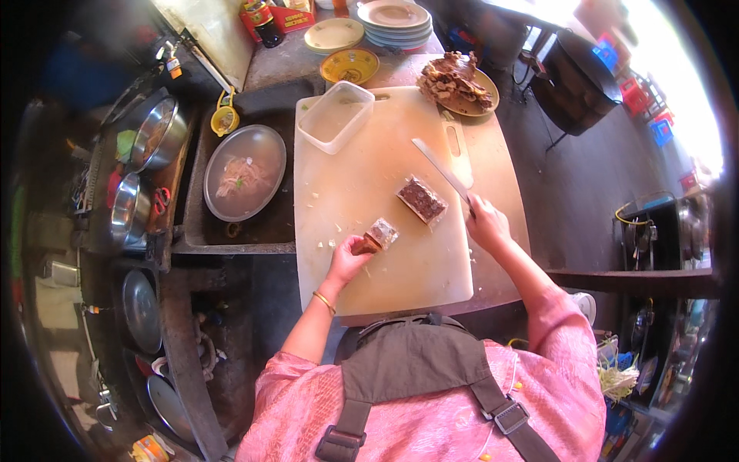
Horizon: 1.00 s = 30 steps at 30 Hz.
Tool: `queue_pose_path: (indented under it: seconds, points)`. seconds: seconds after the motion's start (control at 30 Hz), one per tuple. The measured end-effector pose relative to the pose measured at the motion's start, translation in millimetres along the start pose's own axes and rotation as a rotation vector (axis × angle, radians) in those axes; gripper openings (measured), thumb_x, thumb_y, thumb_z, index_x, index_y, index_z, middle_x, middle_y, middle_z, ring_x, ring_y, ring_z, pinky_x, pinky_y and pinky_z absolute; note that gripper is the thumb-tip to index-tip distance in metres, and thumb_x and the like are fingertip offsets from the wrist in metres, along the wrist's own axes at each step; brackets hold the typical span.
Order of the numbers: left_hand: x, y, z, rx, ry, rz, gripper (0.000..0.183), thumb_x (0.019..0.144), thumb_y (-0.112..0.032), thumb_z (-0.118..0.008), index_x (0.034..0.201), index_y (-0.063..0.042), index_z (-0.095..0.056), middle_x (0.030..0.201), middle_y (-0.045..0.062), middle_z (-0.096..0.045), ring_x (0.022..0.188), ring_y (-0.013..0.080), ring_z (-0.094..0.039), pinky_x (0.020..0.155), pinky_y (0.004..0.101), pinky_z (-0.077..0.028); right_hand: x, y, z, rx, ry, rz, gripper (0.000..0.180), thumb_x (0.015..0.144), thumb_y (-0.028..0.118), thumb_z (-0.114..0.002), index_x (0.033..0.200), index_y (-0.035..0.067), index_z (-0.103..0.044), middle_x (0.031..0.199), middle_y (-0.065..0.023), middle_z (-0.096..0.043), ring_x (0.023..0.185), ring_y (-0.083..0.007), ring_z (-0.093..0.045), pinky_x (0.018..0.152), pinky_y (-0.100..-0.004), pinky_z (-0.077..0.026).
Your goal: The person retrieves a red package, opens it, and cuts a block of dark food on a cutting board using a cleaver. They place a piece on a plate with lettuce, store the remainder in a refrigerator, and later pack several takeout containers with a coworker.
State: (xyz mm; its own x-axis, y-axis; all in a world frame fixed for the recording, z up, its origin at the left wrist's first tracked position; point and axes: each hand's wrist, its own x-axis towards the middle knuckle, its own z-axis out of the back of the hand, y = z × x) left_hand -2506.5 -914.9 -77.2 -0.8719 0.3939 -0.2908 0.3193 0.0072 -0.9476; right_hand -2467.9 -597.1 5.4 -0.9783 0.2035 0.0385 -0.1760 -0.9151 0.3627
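My left hand point(349, 259) holds a small reddish-brown piece of food with clear plastic wrap point(382, 233) over its far end, above the white cutting board point(346, 196). In my right hand point(488, 225) is the handle of a kitchen knife point(441, 167); its blade points up and left over the board's right side. A dark reddish-brown block in clear packaging point(422, 201) lies on the board between the two hands. Towards the board's far edge sits a translucent plastic container point(336, 118). Small pale scraps are scattered on the board.
A plate point(491, 104) heaped with cooked meat point(456, 81) stands at the far right corner. Beyond the board are a yellow bowl point(350, 64) and stacked plates point(398, 26). On the left, a stone sink point(193, 231) holds a covered round dish point(245, 173); metal bowls point(128, 209) stand beside it.
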Motion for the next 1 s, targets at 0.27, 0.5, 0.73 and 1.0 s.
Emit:
queue_pose_path:
  seconds: [0.27,0.5,0.73,1.0]
  points:
    - [-22,-2,1,-0.197,0.049,-0.026,0.030,0.073,0.010,-0.061,0.098,-0.004,-0.053,0.102,0.006,-0.061,0.098,0.0150,-0.058,0.088,0.0284,-0.045,59,44,-39,-0.067,0.125,0.210,0.043,0.065,-0.004,-0.052,0.105,0.008,-0.061,0.108,-0.0162,-0.053,0.108,-0.0367,-0.046,0.093,-0.0399,-0.038]
    - [-29,-27,-12,-0.325,0.125,0.023,0.026,0.076,0.011,-0.058,0.096,-0.005,-0.051,0.105,0.007,-0.060,0.098,0.0153,-0.057,0.089,0.0285,-0.044,6,88,-63,1.553,1.125,-0.295,0.068,0.080,0.007,-0.056,0.140,0.013,-0.024,0.129,-0.0138,-0.045,0.113,-0.0243,-0.050,0.091,-0.0357,-0.044]
    - [-38,-43,-24,-0.252,0.337,0.089,0.025,0.077,0.010,-0.058,0.094,-0.006,-0.053,0.100,0.007,-0.062,0.098,0.0154,-0.057,0.089,0.0285,-0.045,-32,88,-62,1.701,0.760,-0.456,0.052,0.083,0.016,-0.061,0.128,0.000,-0.040,0.108,-0.0145,-0.059,0.095,-0.0238,-0.061,0.084,-0.0367,-0.049]
    - [-33,-31,-33,-0.614,0.336,0.078,0.030,0.077,0.010,-0.055,0.103,-0.003,-0.056,0.103,0.008,-0.061,0.096,0.0174,-0.058,0.089,0.0305,-0.044,-59,71,-45,1.910,0.595,-0.461,0.047,0.080,0.011,-0.063,0.122,-0.002,-0.048,0.104,-0.0092,-0.060,0.087,-0.0175,-0.060,0.075,-0.0288,-0.050]
